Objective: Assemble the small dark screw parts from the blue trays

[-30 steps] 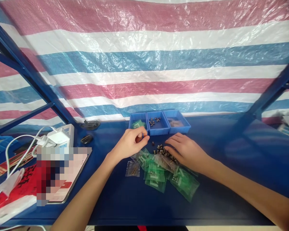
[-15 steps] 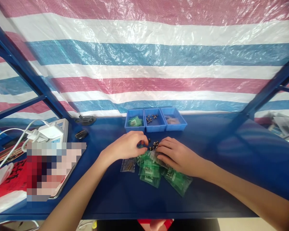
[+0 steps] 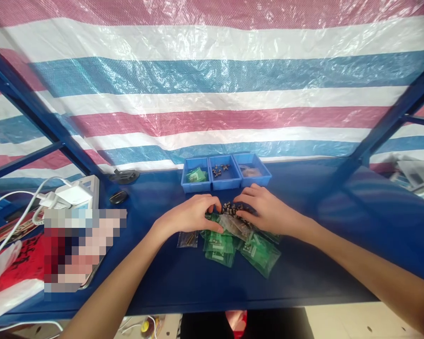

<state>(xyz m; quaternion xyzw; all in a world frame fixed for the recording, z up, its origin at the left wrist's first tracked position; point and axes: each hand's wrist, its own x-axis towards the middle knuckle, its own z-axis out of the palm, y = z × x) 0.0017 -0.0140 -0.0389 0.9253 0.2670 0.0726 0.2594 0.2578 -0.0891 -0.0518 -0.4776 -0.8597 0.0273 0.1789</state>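
Metal pieces (image 3: 230,209) between both curled hands (image 3: 268,208)

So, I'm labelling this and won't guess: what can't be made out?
All head view:
Exact count of metal parts: right hand covers some.
Whether the left hand holds anything: its fingers hide it.
Pink item: partly pixelated.
Contents of the bag in the right blue tray: too small.
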